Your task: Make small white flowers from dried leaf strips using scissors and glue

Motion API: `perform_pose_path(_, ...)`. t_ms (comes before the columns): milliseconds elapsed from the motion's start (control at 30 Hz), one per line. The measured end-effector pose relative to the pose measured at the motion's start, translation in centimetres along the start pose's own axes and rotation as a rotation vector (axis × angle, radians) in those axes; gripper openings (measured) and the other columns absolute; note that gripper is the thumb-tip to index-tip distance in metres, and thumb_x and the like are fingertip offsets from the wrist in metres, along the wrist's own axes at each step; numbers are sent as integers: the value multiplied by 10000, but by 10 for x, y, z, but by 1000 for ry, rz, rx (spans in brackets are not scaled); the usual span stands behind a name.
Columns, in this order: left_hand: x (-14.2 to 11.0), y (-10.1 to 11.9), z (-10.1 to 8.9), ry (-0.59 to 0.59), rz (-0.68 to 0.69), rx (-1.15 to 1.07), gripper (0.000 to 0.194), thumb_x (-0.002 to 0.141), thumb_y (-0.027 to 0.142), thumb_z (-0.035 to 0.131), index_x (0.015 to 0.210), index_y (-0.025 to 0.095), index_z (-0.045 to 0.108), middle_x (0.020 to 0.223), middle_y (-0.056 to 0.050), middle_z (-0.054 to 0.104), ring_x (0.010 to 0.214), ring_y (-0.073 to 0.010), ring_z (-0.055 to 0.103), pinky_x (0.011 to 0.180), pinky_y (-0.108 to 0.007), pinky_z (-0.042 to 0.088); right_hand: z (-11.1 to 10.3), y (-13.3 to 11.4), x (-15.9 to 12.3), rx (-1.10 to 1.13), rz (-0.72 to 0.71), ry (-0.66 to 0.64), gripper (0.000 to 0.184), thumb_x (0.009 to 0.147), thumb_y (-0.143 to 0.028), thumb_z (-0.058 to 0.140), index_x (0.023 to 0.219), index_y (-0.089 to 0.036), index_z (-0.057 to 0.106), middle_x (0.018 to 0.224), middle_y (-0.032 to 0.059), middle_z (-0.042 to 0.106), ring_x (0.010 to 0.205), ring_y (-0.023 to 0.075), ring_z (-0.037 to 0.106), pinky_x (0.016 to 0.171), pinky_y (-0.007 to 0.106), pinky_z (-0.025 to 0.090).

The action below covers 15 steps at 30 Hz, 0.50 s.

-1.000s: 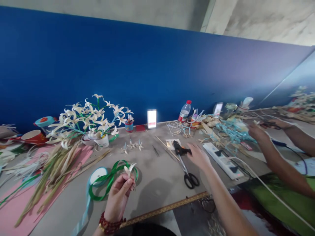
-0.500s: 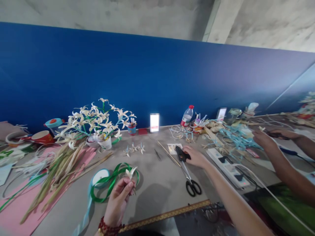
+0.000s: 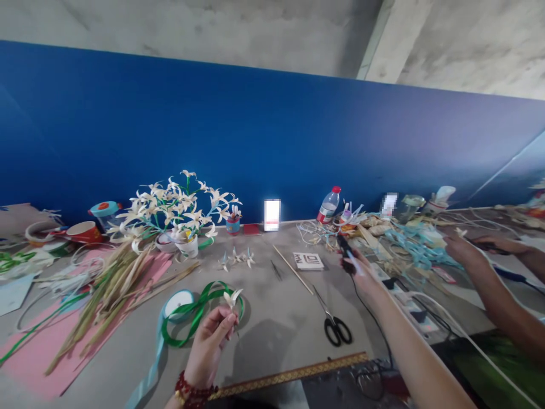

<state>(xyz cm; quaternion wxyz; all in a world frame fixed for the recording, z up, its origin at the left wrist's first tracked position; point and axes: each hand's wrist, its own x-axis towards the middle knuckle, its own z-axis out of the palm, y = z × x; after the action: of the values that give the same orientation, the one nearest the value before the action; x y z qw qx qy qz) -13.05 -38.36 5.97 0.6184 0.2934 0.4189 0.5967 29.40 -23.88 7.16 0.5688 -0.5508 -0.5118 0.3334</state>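
My left hand (image 3: 210, 341) is closed on a small cream leaf flower (image 3: 233, 297), held up above a loop of green ribbon (image 3: 193, 312) and a pale blue ribbon roll (image 3: 176, 300). My right hand (image 3: 361, 272) is wrapped round a black glue gun (image 3: 344, 250), lifted off the table with its black cord trailing down toward me. Black-handled scissors (image 3: 334, 324) lie on the grey table (image 3: 272, 318) just left of my right forearm. A small printed card (image 3: 308, 261) lies where the glue gun had rested.
A white cup with a bouquet of cream flowers (image 3: 179, 210), dried leaf strips on pink paper (image 3: 106, 289), a water bottle (image 3: 328, 205), a white power strip (image 3: 409, 301) and tangled blue strips (image 3: 417, 244) crowd the table. Another person's hands (image 3: 464, 250) work at the right.
My right hand took hold of the glue gun and lifted it up and to the right, uncovering the card. My left hand stayed in place with the flower.
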Motion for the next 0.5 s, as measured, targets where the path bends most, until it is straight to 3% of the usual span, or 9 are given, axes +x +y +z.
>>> perform_pose_path(167,5,2,14,-62,41,81,321,720,404,800,706,134,627,638,11,626,449,-31,435,448,-158,333,26,-27,-52,90,68,-120,299,789,-447,616,884,-165,646,588,5,573,495,157,517,485,281,431)
perform_pose_path(267,10,3,24,-96,49,85,329,710,414,799,706,137,621,626,21,614,433,-45,476,443,-174,356,62,-40,-104,119,64,-324,274,847,-402,628,962,-155,652,616,11,586,556,158,539,566,283,457)
perform_pose_path(367,13,2,29,-101,30,91,323,693,399,810,716,136,624,629,16,628,432,-62,517,453,-190,380,103,-48,-156,161,23,-441,255,855,-417,623,977,-192,624,863,59,664,533,129,528,539,279,463)
perform_pose_path(500,11,1,29,-105,16,100,297,695,371,810,749,137,636,658,17,640,449,-67,551,490,-199,410,145,-57,-196,89,29,-476,217,878,-397,584,957,-198,614,693,3,601,494,120,497,482,243,425)
